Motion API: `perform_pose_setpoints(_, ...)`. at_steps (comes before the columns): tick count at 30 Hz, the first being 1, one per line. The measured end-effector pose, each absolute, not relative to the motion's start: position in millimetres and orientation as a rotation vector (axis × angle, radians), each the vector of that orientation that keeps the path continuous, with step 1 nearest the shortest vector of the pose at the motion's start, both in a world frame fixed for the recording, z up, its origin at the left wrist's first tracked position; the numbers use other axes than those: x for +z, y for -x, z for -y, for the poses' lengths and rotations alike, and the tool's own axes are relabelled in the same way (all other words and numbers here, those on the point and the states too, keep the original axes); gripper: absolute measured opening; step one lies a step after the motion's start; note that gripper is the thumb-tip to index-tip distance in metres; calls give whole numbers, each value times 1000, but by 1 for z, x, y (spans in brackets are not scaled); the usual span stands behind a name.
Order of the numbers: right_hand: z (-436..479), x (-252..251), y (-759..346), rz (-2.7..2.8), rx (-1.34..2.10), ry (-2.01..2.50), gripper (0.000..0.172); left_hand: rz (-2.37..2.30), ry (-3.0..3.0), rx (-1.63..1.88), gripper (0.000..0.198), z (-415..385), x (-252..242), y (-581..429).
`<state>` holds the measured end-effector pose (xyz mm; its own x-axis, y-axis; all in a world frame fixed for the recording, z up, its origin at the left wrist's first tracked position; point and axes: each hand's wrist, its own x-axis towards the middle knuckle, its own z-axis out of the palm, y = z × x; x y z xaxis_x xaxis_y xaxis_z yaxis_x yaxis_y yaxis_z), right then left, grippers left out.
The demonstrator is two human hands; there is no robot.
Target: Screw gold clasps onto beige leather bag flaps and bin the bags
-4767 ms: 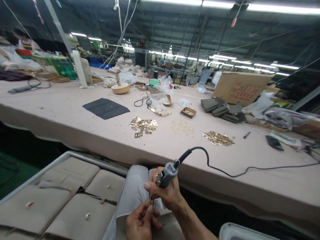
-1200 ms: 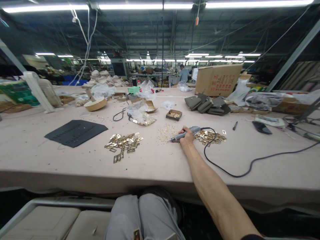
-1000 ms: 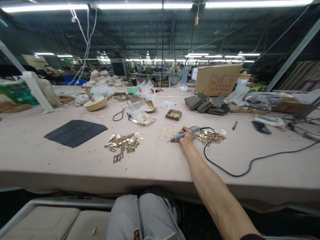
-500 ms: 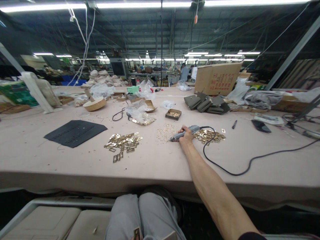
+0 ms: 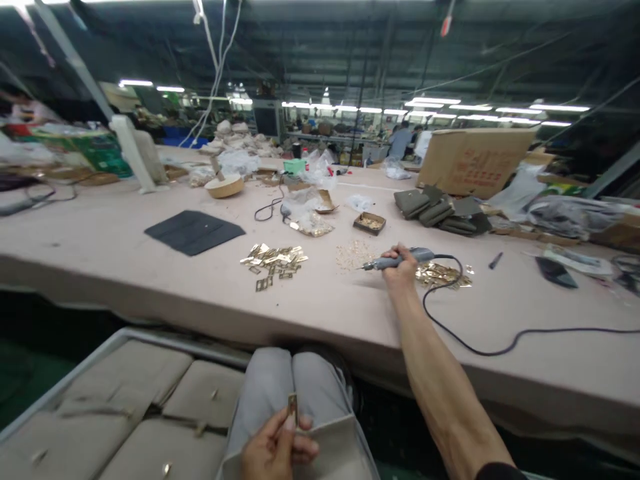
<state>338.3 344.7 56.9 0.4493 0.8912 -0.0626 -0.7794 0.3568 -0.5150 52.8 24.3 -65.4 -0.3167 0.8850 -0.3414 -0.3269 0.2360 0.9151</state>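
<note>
Screwdriver [image 5: 423, 255] over the desk [image 5: 340, 307] looks hard and a bit heavy; its fat middle seems best to hold. Right hand [image 5: 401, 270] wraps round it; left hand [image 5: 280, 443] pinches a metal plate [image 5: 293, 402].

Looks like a factory workshop. Has strip lights [image 5: 560, 107] at upper right, long covered worktable [image 5: 330, 303] across mid-frame with piles of metal fittings [image 5: 275, 257], blue-clad person [image 5: 400, 141] in background, carton [image 5: 475, 163] at right.

The single head-worn view looks forward and down from above the lap [image 5: 267, 383] across the table [image 5: 325, 287].
</note>
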Motion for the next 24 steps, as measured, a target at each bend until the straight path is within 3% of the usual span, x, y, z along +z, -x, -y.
perform_pose_setpoints(6, -256, 78, -299, 506, 1273, 356, 26, -1289, -626, 1332, 47, -16, -46, -55)
perform_pose_setpoints(14, -104, 62, -198, 721, 1372, 580, 25, -1222, -559, 1342, 37, -9, -41, -56)
perform_pose_setpoints(24, -66, 43, -163, 954, 1197, 636, 16, -1225, -577, 1342, 26, -2, -35, -55)
